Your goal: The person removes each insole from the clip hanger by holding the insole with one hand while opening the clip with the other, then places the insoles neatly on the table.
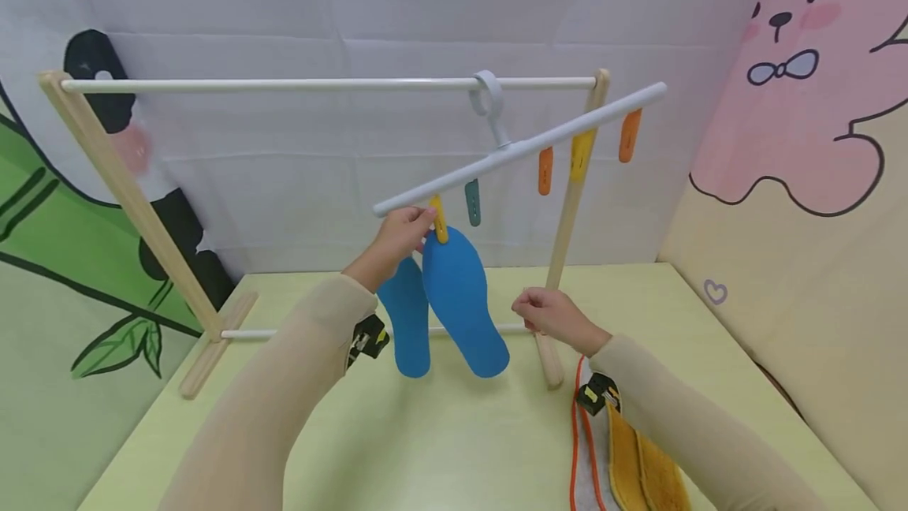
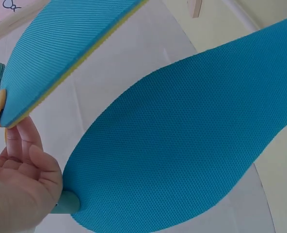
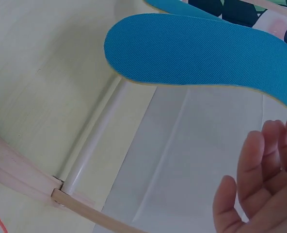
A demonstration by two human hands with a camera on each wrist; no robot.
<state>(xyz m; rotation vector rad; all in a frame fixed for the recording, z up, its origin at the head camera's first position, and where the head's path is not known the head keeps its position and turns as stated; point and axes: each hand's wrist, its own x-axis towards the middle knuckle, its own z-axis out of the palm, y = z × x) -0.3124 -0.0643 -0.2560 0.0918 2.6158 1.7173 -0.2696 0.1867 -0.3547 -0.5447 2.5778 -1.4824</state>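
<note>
My left hand (image 1: 400, 235) is at the low left end of a tilted white hanger (image 1: 521, 150), its fingertips pinching a yellow clip (image 1: 440, 221). From that clip hangs a blue insole (image 1: 464, 302), wide end up. Behind it, in the left wrist view, a second blue insole (image 2: 182, 131) hangs from a teal clip (image 2: 68, 201) that my hand partly hides. My right hand (image 1: 556, 314) is in the air to the right of the insoles, apart from them. Its fingers (image 3: 250, 158) are loosely bent with nothing between them in the right wrist view.
The hanger's ring hook (image 1: 487, 97) loops over the upper white rod (image 1: 319, 85) of a wooden-legged rack. Another teal clip (image 1: 472, 202), orange clips (image 1: 545, 170) and a yellow clip (image 1: 582, 154) dangle from it. Mustard cloth (image 1: 638, 460) and a grey, red-edged item (image 1: 592, 460) lie front right.
</note>
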